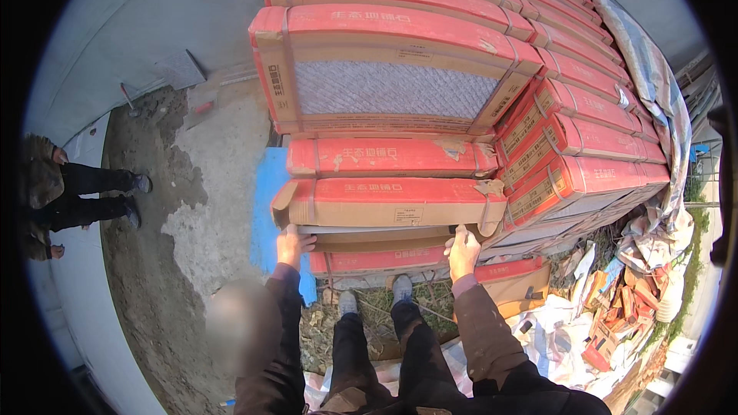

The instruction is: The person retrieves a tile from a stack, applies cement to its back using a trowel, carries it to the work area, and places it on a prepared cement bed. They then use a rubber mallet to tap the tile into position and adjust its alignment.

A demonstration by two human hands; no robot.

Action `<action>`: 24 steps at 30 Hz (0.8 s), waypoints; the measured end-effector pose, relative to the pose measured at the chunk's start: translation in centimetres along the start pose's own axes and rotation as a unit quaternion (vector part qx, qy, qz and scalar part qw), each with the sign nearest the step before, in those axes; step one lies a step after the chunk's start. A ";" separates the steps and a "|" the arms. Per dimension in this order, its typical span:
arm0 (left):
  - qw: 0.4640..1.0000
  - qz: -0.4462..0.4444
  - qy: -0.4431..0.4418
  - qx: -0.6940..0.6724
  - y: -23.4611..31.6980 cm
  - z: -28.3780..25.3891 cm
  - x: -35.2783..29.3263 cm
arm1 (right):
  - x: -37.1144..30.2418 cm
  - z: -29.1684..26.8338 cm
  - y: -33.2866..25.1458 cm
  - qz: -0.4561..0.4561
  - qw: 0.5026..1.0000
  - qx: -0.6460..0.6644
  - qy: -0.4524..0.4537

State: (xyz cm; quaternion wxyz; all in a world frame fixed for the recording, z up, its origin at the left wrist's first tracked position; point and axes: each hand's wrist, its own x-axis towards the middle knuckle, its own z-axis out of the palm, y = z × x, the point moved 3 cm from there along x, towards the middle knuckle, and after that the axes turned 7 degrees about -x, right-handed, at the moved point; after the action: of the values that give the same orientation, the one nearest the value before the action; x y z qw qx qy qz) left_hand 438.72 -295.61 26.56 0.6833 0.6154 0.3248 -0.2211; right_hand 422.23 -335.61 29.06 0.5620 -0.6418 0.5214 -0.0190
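Note:
In front of me is a red and brown tile carton, its near side torn along the edge. Below its brown face shows the pale edge of a tile. My left hand is closed at the left end of this tile, the fingers curled over the edge. At the opposite end, my right hand is closed in a fist beside the carton's ragged corner. Something small and dark shows at its thumb, too small to make out. Another red carton lies beneath, between my hands.
Strapped tile cartons stand in rows behind and to the right. Crumpled striped sheeting and broken red cardboard litter the ground at right. Another person stands at far left, near a wall. A blue sheet lies beside the stack.

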 end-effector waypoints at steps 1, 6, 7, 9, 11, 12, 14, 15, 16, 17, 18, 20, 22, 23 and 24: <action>1.000 0.005 -0.010 -0.003 0.1 0.2 0.3 | -1.8 0.0 -2.3 -0.059 0.998 -0.018 -0.005; 0.999 -0.015 -0.018 0.047 1.3 1.0 2.3 | -3.4 7.9 -24.8 -0.225 0.896 -0.221 -0.312; 0.998 -0.020 -0.026 0.059 1.5 1.1 2.5 | -2.6 8.8 -30.9 -0.281 0.891 -0.228 -0.275; 0.994 -0.042 -0.017 0.095 2.0 1.0 3.1 | -1.4 8.3 -41.5 -0.416 0.879 -0.189 -0.139; 0.992 -0.065 0.008 0.103 2.3 0.7 3.5 | -1.5 5.3 -45.0 -0.524 0.843 0.017 -0.122; 0.994 -0.060 0.022 0.092 2.4 0.6 3.7 | -2.1 3.7 -43.8 -0.561 0.813 0.066 -0.143; 0.994 -0.048 0.023 0.094 2.3 0.6 3.8 | -2.5 1.6 -36.7 -0.473 0.857 0.081 -0.189; 0.991 -0.029 -0.005 0.134 2.3 1.0 3.9 | -2.3 1.1 -31.3 -0.383 0.910 0.025 -0.156; 0.992 -0.026 -0.002 0.120 2.0 1.1 3.8 | -1.9 1.0 -25.4 -0.268 0.953 -0.020 -0.139; 0.994 -0.037 0.008 0.105 1.9 1.4 3.9 | -1.5 0.9 -19.3 -0.132 0.982 -0.085 -0.109; 0.995 -0.033 0.012 0.099 1.8 1.5 3.8 | -1.7 0.3 -13.8 -0.059 0.988 -0.092 -0.111; 0.997 -0.029 0.007 0.065 1.8 2.2 3.6 | -0.3 0.5 -5.8 0.111 0.987 -0.039 -0.112; 0.998 -0.046 0.025 0.042 2.0 2.4 3.3 | 1.0 0.9 -0.6 0.215 0.961 0.082 -0.156; 0.997 -0.045 0.016 0.053 2.1 2.6 3.2 | 2.2 1.6 0.5 0.209 0.944 0.158 -0.203; 0.998 -0.040 0.007 0.051 2.3 2.7 3.1 | 3.6 2.3 1.0 0.181 0.935 0.199 -0.230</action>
State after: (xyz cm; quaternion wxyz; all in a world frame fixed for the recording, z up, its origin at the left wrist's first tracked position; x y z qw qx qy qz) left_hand 442.88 -297.65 26.04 0.6394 0.6377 0.3419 -0.2601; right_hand 424.55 -336.30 25.45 0.7764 -0.3984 0.4713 0.1279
